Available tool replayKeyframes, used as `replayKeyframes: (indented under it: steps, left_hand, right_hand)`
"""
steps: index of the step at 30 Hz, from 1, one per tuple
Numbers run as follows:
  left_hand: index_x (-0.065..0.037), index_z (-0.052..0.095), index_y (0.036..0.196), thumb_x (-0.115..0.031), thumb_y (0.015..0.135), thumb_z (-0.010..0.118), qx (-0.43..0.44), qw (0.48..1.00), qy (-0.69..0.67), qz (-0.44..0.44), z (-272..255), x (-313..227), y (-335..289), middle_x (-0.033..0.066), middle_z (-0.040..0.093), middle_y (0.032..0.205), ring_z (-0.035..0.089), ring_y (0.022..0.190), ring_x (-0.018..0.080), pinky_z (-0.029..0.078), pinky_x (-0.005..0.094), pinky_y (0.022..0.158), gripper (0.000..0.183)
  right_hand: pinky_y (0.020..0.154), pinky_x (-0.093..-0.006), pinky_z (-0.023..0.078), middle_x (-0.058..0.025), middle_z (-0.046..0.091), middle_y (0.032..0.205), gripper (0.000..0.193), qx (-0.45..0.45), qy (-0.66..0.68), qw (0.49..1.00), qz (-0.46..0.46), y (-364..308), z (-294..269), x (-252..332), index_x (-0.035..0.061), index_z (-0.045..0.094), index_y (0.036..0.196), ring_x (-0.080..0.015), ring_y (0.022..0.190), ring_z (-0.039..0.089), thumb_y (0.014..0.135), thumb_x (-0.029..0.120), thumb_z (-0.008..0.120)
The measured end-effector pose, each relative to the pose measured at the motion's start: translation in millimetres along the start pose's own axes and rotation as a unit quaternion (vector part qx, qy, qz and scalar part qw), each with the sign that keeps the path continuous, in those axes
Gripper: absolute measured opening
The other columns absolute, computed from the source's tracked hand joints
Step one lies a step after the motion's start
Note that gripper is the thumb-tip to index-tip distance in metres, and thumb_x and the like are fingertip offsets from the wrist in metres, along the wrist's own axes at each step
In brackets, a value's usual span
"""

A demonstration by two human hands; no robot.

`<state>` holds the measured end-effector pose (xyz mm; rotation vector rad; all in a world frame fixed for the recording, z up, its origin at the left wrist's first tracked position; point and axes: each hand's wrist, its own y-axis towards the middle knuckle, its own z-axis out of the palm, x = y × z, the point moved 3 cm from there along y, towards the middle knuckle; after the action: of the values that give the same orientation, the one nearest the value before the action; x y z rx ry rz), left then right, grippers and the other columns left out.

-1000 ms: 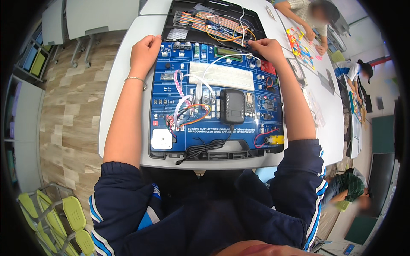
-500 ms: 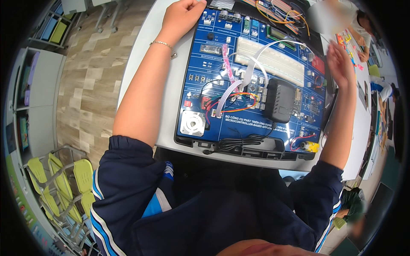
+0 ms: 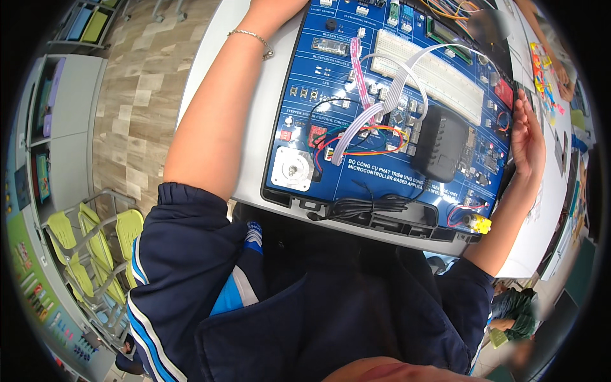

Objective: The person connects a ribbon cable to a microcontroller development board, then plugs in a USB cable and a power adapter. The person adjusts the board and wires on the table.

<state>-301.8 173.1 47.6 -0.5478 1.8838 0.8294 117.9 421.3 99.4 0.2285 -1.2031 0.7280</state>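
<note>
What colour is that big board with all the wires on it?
The training board is bright blue with a black frame; the head view shows it.

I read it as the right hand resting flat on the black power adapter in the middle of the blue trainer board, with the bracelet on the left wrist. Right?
Not quite. In the head view the right hand lies against the right edge of the blue trainer board, apart from the black power adapter, which nothing touches. The bracelet is on the left wrist, as you said.

A blue electronics training board (image 3: 388,114) lies flat, wired, on the white table (image 3: 254,127).
</note>
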Motion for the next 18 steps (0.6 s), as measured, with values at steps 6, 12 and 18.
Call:
replayKeyframes:
  steps: [6,12,18]
  left_hand:
    - [0.001,0.067,0.076,-0.027,0.099,0.065,0.000,1.000,-0.007,-0.006,-3.0,0.0,-0.1,0.0050,0.068,0.069,0.057,0.064,0.0086,0.046,0.0281,0.060,0.036]
    - [0.000,0.067,0.076,-0.027,0.100,0.065,0.011,1.000,-0.007,-0.011,-0.6,1.5,0.1,0.0034,0.066,0.069,0.055,0.064,0.0081,0.045,0.0269,0.059,0.036]
    - [0.000,0.066,0.076,-0.027,0.100,0.065,0.010,0.999,-0.046,-0.011,1.0,1.9,0.3,0.0028,0.064,0.069,0.053,0.064,0.0084,0.044,0.0272,0.059,0.037]
  right_hand:
    - [0.057,-0.0073,0.050,-0.0133,0.074,0.108,0.040,-0.028,-0.135,0.989,-0.047,-1.9,7.5,-3.8,-0.0089,0.058,0.132,-0.0007,0.075,0.064,0.102,0.017,0.066]
    - [0.053,-0.0100,0.038,-0.0112,0.074,0.111,0.043,-0.090,-0.247,0.960,-0.092,-5.3,12.8,-7.8,-0.0072,0.062,0.130,0.0010,0.074,0.058,0.101,0.024,0.067]
    - [0.054,-0.0122,0.036,-0.0115,0.074,0.113,0.039,-0.096,-0.281,0.947,-0.126,-2.0,5.6,-11.3,-0.0055,0.065,0.129,0.0006,0.073,0.054,0.101,0.022,0.067]
